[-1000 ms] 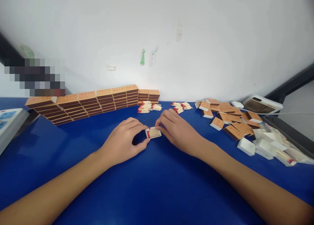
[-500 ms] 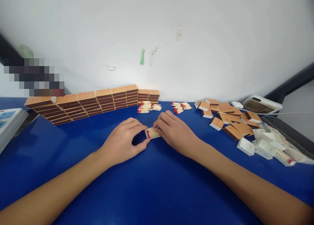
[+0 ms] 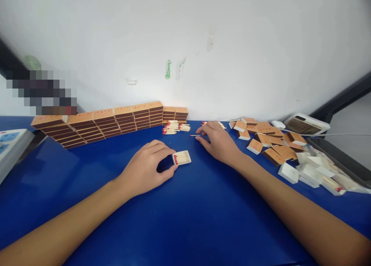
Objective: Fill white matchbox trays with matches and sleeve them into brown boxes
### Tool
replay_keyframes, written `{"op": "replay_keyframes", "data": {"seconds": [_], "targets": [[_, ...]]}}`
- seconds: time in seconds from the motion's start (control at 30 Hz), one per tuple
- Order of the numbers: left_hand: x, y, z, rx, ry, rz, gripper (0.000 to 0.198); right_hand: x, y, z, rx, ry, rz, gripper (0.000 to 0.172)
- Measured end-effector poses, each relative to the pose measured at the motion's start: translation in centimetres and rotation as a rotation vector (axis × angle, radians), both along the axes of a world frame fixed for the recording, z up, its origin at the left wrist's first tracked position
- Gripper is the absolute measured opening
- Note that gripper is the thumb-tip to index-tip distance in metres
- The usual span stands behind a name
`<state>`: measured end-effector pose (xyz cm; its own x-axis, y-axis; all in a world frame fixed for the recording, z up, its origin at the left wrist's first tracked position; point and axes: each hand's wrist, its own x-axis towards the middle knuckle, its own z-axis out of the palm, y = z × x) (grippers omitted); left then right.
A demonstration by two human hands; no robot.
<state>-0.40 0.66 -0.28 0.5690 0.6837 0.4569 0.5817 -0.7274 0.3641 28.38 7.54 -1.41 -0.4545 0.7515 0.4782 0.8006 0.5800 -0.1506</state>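
A small white matchbox tray [image 3: 188,157] lies on the blue table, with red-headed matches [image 3: 181,157] laid side by side in it. My left hand [image 3: 149,165] grips the tray's left end between thumb and fingers. Further back and to the right, my right hand [image 3: 216,140] pinches a single match [image 3: 194,135] at its fingertips, red head pointing left. Behind that hand, a pile of loose matches [image 3: 222,125] is partly covered. A second match pile [image 3: 171,127] sits left of it, in front of the stacked boxes.
Stacked matchboxes [image 3: 104,121] form a row along the wall at left. Scattered matchboxes [image 3: 269,138] and white trays [image 3: 290,173] lie at right, beside a dark phone-like slab [image 3: 342,159]. A thin white cable [image 3: 348,134] crosses there. A white power strip [image 3: 14,146] stands at far left.
My right hand has moved from the tray back and to the right, to the loose matches, and now has a match at its fingertips. My left hand stays on the tray.
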Motion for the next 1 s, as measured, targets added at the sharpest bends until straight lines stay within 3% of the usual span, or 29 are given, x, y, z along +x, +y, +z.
{"op": "replay_keyframes", "data": {"seconds": [0.27,0.63,0.77,1.0], "targets": [[0.0,0.0,0.0,0.0,-0.015,-0.003,0.026,0.1,0.9,-0.3,-0.065,-0.047,0.022,0.016],[0.0,0.1,0.1,-0.018,-0.035,-0.012,0.025,-4.5,2.2,0.6,0.006,-0.199,-0.028,0.016],[0.0,0.0,0.0,-0.022,-0.045,-0.015,0.025,-4.5,2.6,0.7,0.015,-0.15,-0.025,0.01],[0.0,0.0,-0.2,-0.027,-0.037,-0.014,0.026,-4.1,2.9,0.4,0.014,-0.069,0.012,0.016]]}}
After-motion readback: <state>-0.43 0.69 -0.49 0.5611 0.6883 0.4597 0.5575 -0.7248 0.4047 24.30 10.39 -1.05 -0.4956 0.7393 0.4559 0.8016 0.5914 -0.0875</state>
